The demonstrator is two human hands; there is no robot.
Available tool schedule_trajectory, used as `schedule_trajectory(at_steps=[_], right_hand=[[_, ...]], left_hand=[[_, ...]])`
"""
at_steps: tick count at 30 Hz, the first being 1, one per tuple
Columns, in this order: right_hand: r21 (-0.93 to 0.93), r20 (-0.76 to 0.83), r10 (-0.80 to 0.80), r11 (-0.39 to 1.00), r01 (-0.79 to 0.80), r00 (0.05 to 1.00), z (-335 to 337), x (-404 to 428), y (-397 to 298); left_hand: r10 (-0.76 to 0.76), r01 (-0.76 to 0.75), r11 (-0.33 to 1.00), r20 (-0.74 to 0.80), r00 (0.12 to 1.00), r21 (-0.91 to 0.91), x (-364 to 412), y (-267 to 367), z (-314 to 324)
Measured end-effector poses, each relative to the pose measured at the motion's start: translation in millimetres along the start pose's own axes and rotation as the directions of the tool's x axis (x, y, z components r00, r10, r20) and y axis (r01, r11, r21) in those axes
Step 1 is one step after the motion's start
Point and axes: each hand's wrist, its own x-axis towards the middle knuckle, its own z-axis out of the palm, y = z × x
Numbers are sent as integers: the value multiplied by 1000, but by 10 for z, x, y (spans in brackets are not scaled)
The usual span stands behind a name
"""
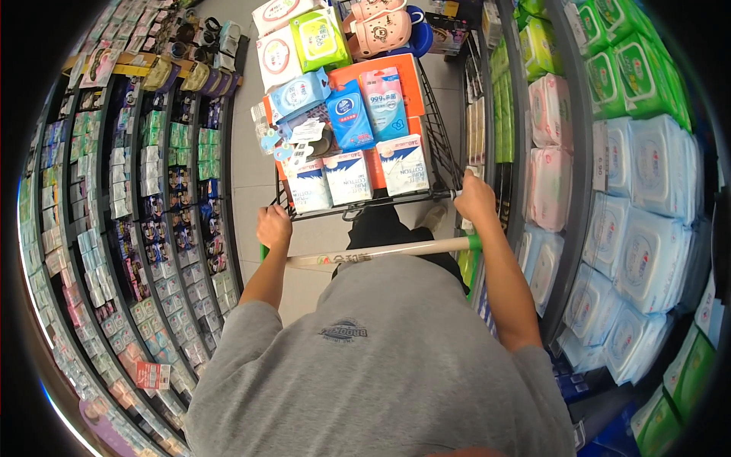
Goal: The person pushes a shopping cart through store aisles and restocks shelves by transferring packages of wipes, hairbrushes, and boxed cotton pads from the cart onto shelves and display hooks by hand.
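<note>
A black wire shopping cart [440,137] stands before me, its pale push bar [400,249] close to my belly. My left hand [274,227] is closed on the cart's near left corner, and my right hand [475,197] grips its near right corner. In the basket lie white cotton packs [348,177], a blue wipes packet [349,117], a pink and blue packet [384,103], a light blue wipes pack [298,96] and a green wipes pack [320,39]. Pink clogs [380,33] lie at the far end beside something dark blue.
Shelves of small packets [171,228] rise on the left. On the right, shelves hold light blue wipes packs [645,274], pink packs [549,188] and green packs [639,74]. Pale floor tiles [251,160] run between. A shoe [432,218] shows under the cart.
</note>
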Motion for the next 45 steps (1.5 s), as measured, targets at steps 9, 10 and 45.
schedule_trajectory(at_steps=[9, 10, 45], right_hand=[[-7, 58, 8, 1000, -7, 998, 32, 306, -104], [-21, 94, 30, 999, -28, 995, 1, 346, -155], [-84, -121, 136, 986, -146, 983, -278, 2535, -1475]], left_hand=[[111, -114, 993, -68, 991, -38, 456, 5, 84], [113, -118, 991, -87, 990, -57, 496, 2, 112], [-147, -56, 603, -180, 973, -795, 3567, 985, 13]])
